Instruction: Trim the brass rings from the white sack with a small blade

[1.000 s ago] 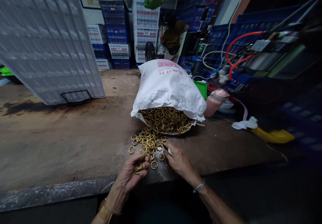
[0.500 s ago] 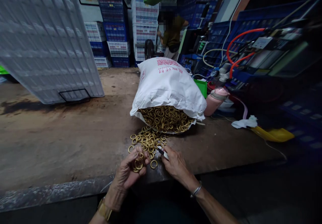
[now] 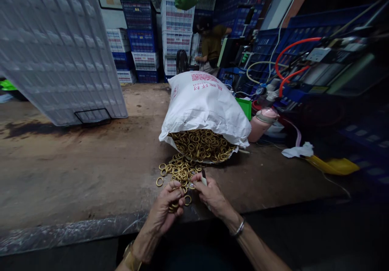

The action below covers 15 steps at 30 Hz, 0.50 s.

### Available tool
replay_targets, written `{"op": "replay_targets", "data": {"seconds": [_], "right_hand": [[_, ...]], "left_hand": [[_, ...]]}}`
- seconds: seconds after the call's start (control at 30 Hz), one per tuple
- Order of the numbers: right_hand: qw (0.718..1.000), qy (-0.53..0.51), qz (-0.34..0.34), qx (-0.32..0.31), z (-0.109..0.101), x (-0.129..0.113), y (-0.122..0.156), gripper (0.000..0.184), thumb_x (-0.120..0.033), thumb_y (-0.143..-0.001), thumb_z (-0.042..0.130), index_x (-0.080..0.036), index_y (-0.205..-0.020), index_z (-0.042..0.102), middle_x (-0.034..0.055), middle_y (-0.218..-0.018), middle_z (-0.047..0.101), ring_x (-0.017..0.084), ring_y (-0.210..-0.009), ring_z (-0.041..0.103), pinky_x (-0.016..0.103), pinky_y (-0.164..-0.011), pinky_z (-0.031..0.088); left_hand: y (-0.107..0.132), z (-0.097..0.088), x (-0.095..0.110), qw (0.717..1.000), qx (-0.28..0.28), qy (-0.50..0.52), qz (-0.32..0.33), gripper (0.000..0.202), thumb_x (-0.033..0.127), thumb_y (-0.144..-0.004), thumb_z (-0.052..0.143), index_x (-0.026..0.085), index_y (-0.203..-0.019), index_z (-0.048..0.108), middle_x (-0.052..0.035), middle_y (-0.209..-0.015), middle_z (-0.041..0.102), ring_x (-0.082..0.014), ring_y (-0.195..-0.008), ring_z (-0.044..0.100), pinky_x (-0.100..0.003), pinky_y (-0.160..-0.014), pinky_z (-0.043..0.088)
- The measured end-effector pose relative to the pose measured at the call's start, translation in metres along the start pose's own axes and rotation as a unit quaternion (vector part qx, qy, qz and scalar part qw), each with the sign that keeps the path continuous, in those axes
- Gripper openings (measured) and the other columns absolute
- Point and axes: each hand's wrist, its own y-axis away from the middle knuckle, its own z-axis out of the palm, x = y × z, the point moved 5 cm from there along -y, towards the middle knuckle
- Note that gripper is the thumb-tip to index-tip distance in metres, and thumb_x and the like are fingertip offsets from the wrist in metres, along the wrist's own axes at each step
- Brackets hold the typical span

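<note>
My left hand [image 3: 167,204] is curled around several brass rings [image 3: 174,207], with thumb and fingertips pinched at the top. Close beside it, my right hand [image 3: 212,196] grips a slim tool with a dark tip and a pale body [image 3: 204,178], its exact kind unclear. The right thumb and forefinger come together over a ring at the pile's edge. Loose brass rings [image 3: 179,168] lie heaped just beyond both hands. Behind them a white woven sack [image 3: 206,104] rests on its side, its mouth full of more rings. A single ring [image 3: 187,200] lies between the hands.
A translucent ribbed panel [image 3: 67,60] stands upright on the wooden table [image 3: 91,173] at left. A pink bottle [image 3: 261,125] and a green tray [image 3: 244,108] are right of the sack. Stacked crates [image 3: 142,39] and another person [image 3: 212,46] are at the back.
My left hand has turned and closed further over its rings. My right hand has tilted the tool upright and its fingertips have come together near a ring.
</note>
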Motion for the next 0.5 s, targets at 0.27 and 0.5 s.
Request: {"op": "replay_targets", "data": {"seconds": [0.27, 0.5], "right_hand": [[0.994, -0.095, 0.050, -0.022, 0.011, -0.008, 0.005, 0.026, -0.040, -0.066, 0.061, -0.017, -0.071, 0.049, -0.0108, -0.050, 0.035, 0.000, -0.034, 0.020, 0.016, -0.034, 0.013], [0.989, -0.133, 0.060, -0.032, 0.019, -0.008, 0.007, 0.033, -0.046, -0.065, 0.061, -0.018, -0.067, 0.044, -0.0108, -0.049, 0.037, 0.000, -0.034, 0.019, 0.017, -0.033, 0.013]], "left_hand": [[-0.004, 0.001, 0.001, 0.967, 0.065, -0.192, 0.151, 0.020, 0.029, -0.066, 0.069, 0.015, -0.079, 0.063, 0.0041, -0.055, 0.053, -0.0068, -0.046, 0.043, -0.017, -0.044, 0.034], [-0.003, 0.013, 0.005, 0.944, 0.049, -0.251, 0.209, 0.013, 0.026, -0.066, 0.068, 0.014, -0.069, 0.064, -0.0014, -0.065, 0.059, -0.0124, -0.061, 0.050, -0.021, -0.060, 0.040]]}}
